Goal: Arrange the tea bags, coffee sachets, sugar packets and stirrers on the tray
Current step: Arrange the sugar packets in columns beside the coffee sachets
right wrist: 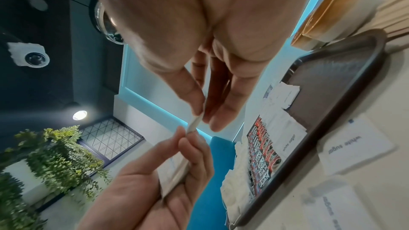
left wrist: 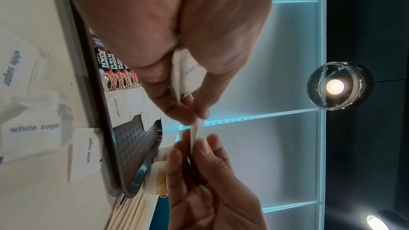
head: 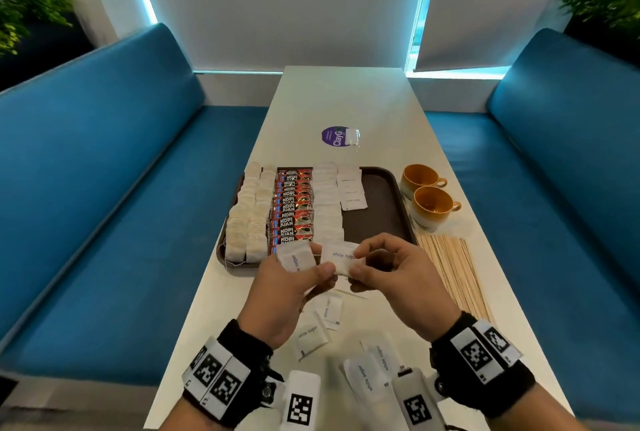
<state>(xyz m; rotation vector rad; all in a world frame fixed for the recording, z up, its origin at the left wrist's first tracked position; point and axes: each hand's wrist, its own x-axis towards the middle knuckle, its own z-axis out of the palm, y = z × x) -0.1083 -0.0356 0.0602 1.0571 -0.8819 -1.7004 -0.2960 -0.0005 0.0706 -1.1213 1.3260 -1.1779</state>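
My left hand [head: 277, 295] and right hand [head: 398, 278] both pinch one white paper sugar packet [head: 341, 259], and my left also holds more packets. We are just over the near edge of the brown plastic tray [head: 377, 219], whose right side is bare

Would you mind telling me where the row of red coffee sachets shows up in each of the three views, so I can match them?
Head: coffee sachets in a column left of centre on the tray.
Left wrist: left of centre, beside the left hand.
Right wrist: lower right, on the tray's far side, running diagonally.
Shared landmark: the orange cups beside the tray.

even indoor light, cyan window glow, glaring ceiling lamp [left wrist: 335, 86], blurred edges.
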